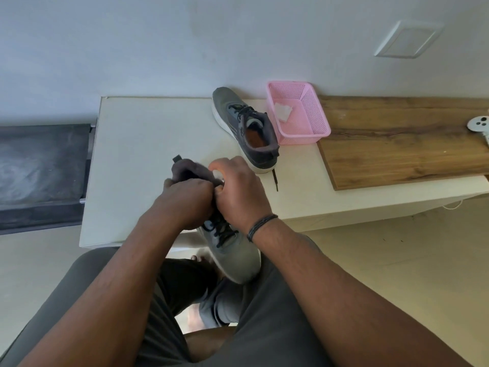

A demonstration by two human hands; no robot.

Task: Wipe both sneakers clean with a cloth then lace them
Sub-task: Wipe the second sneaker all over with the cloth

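Now, step in hand: lacing, by my reading; the cloth [283, 112] lies in the pink basket [315, 128], so wiping looks done.
Held sneaker [232, 250]: toe toward the person, over the near bench [137, 144] edge and the lap, black laces showing.
Left hand [185, 202]: fingers curled at the sneaker's collar; what exactly they pinch is hidden.
Right hand [238, 189]: curled tight beside the left, touching it; probably on a lace end, but I cannot tell.
Next move: likely drawing the lace through an upper eyelet, wanting a fine pinch.
Second sneaker [246, 128]: upright on the bench, just beside the basket, one lace end trailing toward the near edge.
Room: bare bench left of the hands; wooden board [397, 144] to the right.
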